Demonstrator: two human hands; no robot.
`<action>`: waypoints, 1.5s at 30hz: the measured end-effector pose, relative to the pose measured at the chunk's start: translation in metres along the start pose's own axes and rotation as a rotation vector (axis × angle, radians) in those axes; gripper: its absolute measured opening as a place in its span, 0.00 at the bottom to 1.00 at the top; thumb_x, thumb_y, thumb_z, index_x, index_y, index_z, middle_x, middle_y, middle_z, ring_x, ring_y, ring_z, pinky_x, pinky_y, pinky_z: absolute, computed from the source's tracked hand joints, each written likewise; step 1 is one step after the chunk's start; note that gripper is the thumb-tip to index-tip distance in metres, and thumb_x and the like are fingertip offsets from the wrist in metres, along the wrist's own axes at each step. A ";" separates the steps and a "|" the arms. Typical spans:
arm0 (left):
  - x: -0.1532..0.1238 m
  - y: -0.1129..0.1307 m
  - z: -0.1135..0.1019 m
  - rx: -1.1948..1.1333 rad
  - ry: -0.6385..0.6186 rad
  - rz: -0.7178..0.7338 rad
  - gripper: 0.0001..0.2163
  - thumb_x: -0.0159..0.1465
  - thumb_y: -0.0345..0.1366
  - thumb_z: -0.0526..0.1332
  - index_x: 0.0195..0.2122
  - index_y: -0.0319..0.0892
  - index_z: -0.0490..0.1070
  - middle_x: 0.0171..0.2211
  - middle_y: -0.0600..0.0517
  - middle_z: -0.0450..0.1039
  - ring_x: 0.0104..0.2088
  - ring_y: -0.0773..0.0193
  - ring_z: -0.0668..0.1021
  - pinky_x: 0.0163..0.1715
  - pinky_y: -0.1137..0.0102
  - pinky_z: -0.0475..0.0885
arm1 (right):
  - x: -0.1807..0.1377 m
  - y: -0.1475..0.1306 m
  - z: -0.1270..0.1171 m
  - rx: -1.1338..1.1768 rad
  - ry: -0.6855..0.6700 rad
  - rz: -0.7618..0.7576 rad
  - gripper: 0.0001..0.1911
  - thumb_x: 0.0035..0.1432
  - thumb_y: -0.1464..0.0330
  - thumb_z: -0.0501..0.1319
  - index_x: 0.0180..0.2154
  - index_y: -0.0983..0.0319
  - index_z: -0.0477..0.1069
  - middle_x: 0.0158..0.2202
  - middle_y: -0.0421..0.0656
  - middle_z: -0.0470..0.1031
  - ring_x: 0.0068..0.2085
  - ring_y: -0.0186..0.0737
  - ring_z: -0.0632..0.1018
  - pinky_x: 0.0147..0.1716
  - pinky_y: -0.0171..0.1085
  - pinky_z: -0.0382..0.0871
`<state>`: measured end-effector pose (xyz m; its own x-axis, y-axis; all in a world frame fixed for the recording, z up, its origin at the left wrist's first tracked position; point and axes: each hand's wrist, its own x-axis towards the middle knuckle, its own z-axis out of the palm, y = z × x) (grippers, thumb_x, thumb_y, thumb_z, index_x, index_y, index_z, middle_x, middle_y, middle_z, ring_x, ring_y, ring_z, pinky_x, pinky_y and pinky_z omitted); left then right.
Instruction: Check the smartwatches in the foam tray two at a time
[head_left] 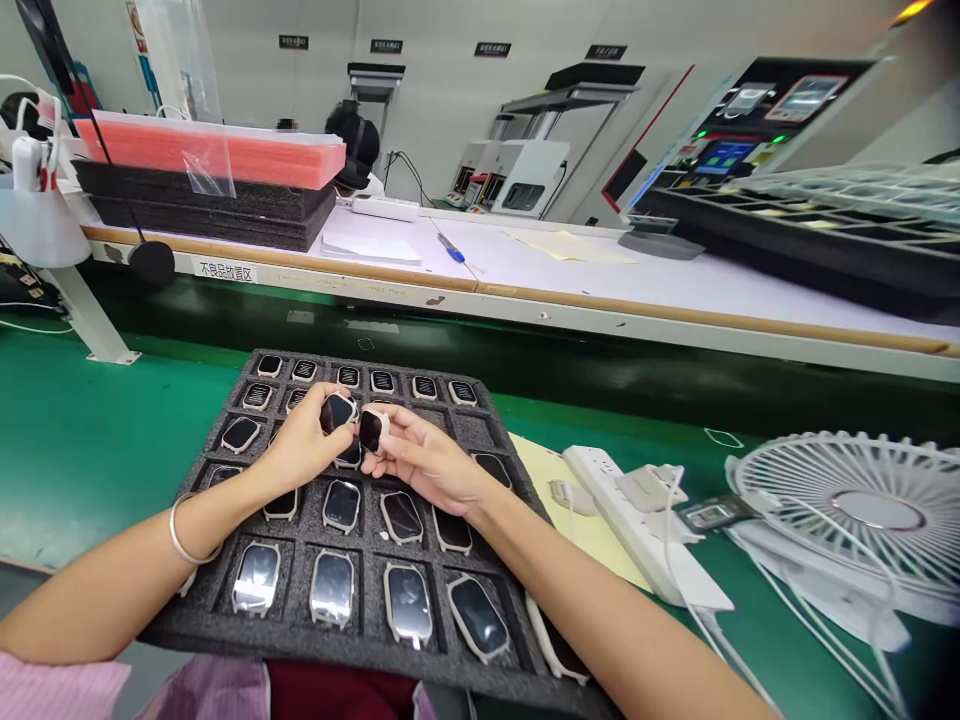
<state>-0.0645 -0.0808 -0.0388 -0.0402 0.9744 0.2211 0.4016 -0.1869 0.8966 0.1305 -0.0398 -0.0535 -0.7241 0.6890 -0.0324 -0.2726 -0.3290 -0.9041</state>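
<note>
My left hand (311,435) is closed on a smartwatch body (338,411) with a dark screen and pale frame. Close beside it, my right hand (420,455) grips a second smartwatch body (372,430) between thumb and fingers, its dark face turned toward me. Both hands are over a black foam tray (296,640) divided into square pockets. Strapless watch bodies lie in most visible pockets, such as a watch (342,506) in the middle and another watch (478,615) near the front edge. My forearms and hands hide several pockets.
To the right are a white power strip (645,535) with plugged chargers, a white fan (847,510) and loose cables. A raised shelf (540,300) runs behind the tray, carrying black foam with pink sheets (217,155), a blue pen (451,248) and a black tray (810,245). Someone's head shows beyond it.
</note>
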 end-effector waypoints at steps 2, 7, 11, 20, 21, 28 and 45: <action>-0.001 0.000 0.001 -0.004 0.001 -0.002 0.15 0.56 0.37 0.61 0.45 0.43 0.66 0.41 0.50 0.73 0.41 0.59 0.75 0.44 0.65 0.70 | -0.002 0.001 0.000 0.006 -0.003 0.006 0.29 0.53 0.62 0.77 0.53 0.57 0.70 0.40 0.40 0.78 0.36 0.37 0.83 0.39 0.36 0.78; -0.002 -0.002 0.001 -0.015 0.010 0.007 0.14 0.56 0.35 0.62 0.43 0.44 0.66 0.41 0.51 0.74 0.41 0.60 0.76 0.44 0.66 0.70 | -0.003 0.000 0.000 -0.011 -0.024 0.020 0.30 0.55 0.62 0.75 0.56 0.57 0.68 0.41 0.41 0.78 0.38 0.38 0.83 0.42 0.37 0.77; -0.003 -0.001 0.000 0.023 -0.004 -0.008 0.14 0.55 0.34 0.62 0.43 0.44 0.67 0.38 0.53 0.74 0.38 0.60 0.76 0.41 0.66 0.70 | -0.004 0.002 0.000 -0.022 -0.045 0.038 0.29 0.56 0.62 0.75 0.55 0.58 0.68 0.41 0.40 0.77 0.36 0.36 0.82 0.39 0.36 0.77; -0.006 0.000 -0.001 0.077 -0.018 0.006 0.14 0.54 0.35 0.60 0.42 0.44 0.67 0.38 0.52 0.74 0.38 0.59 0.75 0.40 0.66 0.70 | -0.005 0.004 0.003 -0.030 -0.052 0.071 0.28 0.54 0.63 0.76 0.53 0.59 0.70 0.39 0.39 0.76 0.34 0.34 0.81 0.36 0.33 0.75; -0.006 0.001 -0.001 0.082 -0.017 0.015 0.13 0.54 0.35 0.60 0.42 0.44 0.67 0.38 0.52 0.74 0.38 0.59 0.76 0.40 0.66 0.70 | -0.005 0.003 0.003 -0.029 -0.044 0.060 0.28 0.54 0.63 0.76 0.53 0.58 0.70 0.39 0.39 0.76 0.34 0.34 0.81 0.36 0.33 0.75; -0.008 0.007 -0.002 0.157 -0.012 0.067 0.14 0.56 0.33 0.60 0.44 0.44 0.67 0.38 0.52 0.76 0.37 0.60 0.77 0.40 0.67 0.71 | -0.006 -0.002 0.004 -0.027 0.007 -0.015 0.27 0.53 0.63 0.77 0.51 0.57 0.71 0.39 0.38 0.75 0.33 0.35 0.81 0.34 0.34 0.75; -0.008 0.002 0.000 0.098 0.018 0.054 0.16 0.54 0.32 0.59 0.45 0.43 0.65 0.37 0.52 0.74 0.36 0.62 0.76 0.39 0.67 0.70 | -0.008 -0.001 0.004 -0.015 -0.050 -0.068 0.27 0.56 0.63 0.75 0.54 0.58 0.69 0.41 0.40 0.77 0.35 0.35 0.82 0.38 0.35 0.77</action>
<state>-0.0632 -0.0889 -0.0390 -0.0324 0.9606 0.2760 0.4913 -0.2251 0.8414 0.1338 -0.0470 -0.0507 -0.7348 0.6765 0.0501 -0.3127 -0.2723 -0.9100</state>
